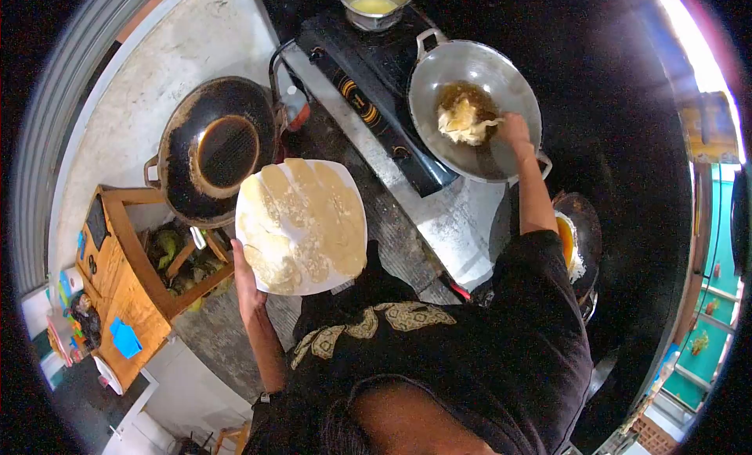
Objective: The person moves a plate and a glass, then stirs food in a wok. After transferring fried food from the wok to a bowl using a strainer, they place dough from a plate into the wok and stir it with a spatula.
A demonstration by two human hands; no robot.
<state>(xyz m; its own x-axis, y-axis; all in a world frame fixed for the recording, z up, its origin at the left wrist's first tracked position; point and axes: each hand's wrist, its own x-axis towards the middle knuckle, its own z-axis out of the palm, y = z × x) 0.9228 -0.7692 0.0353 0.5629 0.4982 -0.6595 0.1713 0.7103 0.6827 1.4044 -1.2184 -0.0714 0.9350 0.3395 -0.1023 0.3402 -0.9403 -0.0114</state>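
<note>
My left hand (249, 281) grips the lower left edge of a squarish white plate (294, 289). Flat, pale slices (333, 212), which look like floured dough or battered food, overlap across the plate. Over the right side of a large silver wok (439, 59), my right hand (513, 134) is closed, with a thin pale strip of food (493, 122) at its fingertips. Brown oil (462, 92) pools in the bottom of the wok, and a creamy clump of food (460, 124) lies in it. The fingers' exact hold on the strip is partly hidden.
The wok stands on a black gas stove (368, 106); a pot of yellow liquid (374, 5) is behind it. At left is a dark wok (180, 126) with dark liquid. A wooden cabinet (133, 298) stands lower left. Another pan (583, 220) is beside my right arm.
</note>
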